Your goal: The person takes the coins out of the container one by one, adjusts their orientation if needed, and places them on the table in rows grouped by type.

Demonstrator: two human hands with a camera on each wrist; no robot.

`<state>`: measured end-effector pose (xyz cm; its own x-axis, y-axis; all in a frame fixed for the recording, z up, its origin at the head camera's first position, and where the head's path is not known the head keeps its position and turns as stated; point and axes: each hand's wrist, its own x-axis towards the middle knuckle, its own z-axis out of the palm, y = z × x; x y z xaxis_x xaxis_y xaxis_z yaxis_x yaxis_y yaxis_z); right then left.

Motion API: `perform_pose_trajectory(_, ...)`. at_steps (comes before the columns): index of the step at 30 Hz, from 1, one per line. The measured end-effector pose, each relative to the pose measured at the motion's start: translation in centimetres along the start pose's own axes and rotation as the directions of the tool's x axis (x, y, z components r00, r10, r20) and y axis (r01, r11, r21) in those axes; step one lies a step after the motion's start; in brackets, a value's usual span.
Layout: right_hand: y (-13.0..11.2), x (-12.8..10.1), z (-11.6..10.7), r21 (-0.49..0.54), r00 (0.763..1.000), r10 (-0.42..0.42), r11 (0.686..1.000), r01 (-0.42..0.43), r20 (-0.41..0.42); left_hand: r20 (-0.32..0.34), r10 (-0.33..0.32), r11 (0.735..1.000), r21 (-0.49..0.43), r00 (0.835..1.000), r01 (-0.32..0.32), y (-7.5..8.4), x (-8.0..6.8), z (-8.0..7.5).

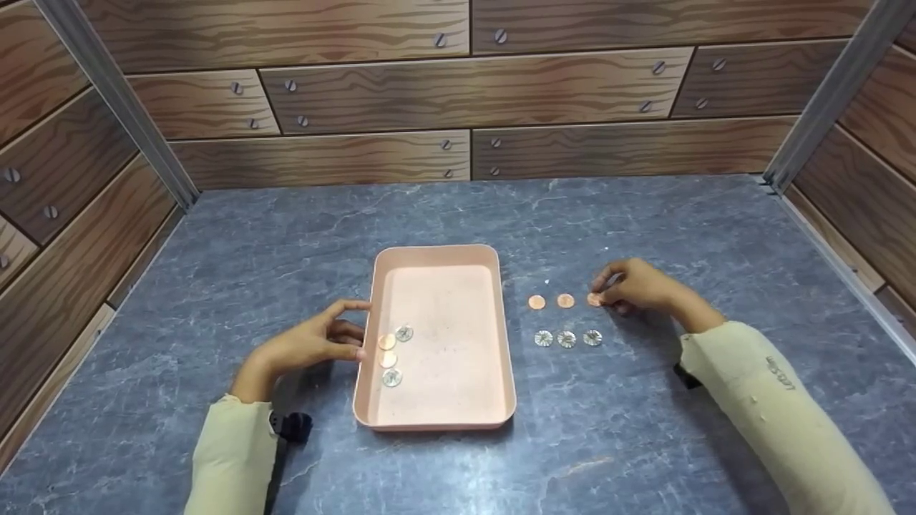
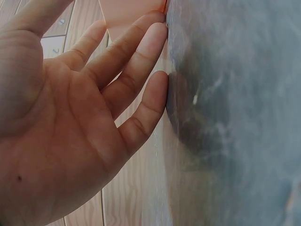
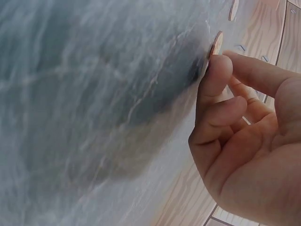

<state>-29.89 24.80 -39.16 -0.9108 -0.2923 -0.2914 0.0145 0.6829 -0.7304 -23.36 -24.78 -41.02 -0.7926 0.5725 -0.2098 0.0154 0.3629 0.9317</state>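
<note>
Right hand [image 1: 637,286] fingertips touch a round, flat copper coin [image 1: 595,300].

On a grey table [image 1: 644,443] stood a pink tray [image 1: 444,422] holding four coins [image 1: 392,355] near its left wall. The left hand [image 1: 308,347] rested against that wall, fingers relaxed. Right of the tray lay a row of copper coins [image 1: 551,302] above three silver ones [image 1: 567,338]. The right hand [image 1: 637,286] touched the rightmost copper coin [image 1: 593,300] with its fingertips.
</note>
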Motion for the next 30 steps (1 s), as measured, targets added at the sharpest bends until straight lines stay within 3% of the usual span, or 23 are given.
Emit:
perform_pose_trajectory(13,-2.7,-2.7,-0.4,0.009,0.994,-0.098,0.995,0.099,-0.057,-0.002,-0.001,1.000,0.003,1.000,0.001,0.1,0.0,0.0)
perform_pose_trajectory(30,-7.7,-4.8,0.2,0.209,0.985,-0.162,0.963,0.172,-0.063,0.000,-0.006,1.000,0.005,1.000,0.006,0.1,0.1,0.0)
